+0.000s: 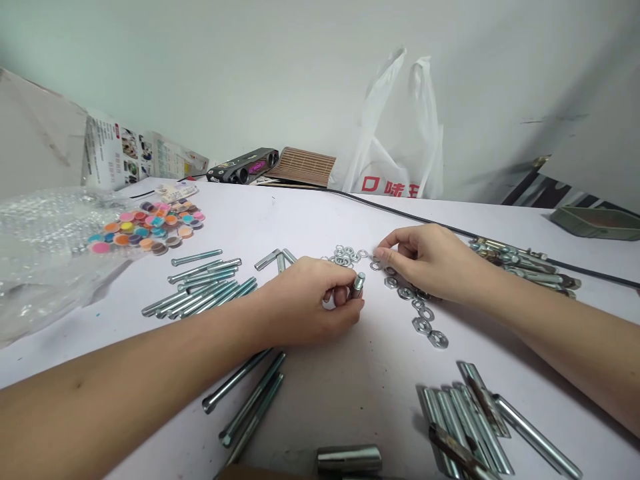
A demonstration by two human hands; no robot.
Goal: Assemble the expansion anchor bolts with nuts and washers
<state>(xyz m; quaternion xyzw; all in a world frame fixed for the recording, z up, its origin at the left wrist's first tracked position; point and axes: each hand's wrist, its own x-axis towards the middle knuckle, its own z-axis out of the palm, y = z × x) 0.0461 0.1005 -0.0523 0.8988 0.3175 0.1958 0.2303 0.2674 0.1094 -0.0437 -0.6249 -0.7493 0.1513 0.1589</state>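
My left hand (317, 300) is closed around a metal expansion bolt (358, 285), whose end stands up between thumb and index finger. To the right, my right hand (425, 260) has thumb and index finger pinched together over a small flat washer (375, 265) at the edge of a scatter of rings. Hex nuts (423, 325) and washers trail below that hand. Behind the left hand lies a small heap of washers (345, 253). Long flared bolts (205, 297) are grouped left of my left wrist, and several more (255, 393) lie under the forearm.
Metal sleeves (465, 420) lie at the front right, with one larger sleeve (349, 459) at the near edge. Assembled bolts (530, 267) are piled beyond my right forearm. Coloured discs (150, 227) and bubble wrap (55, 247) occupy the left. A white plastic bag (390, 147) stands behind.
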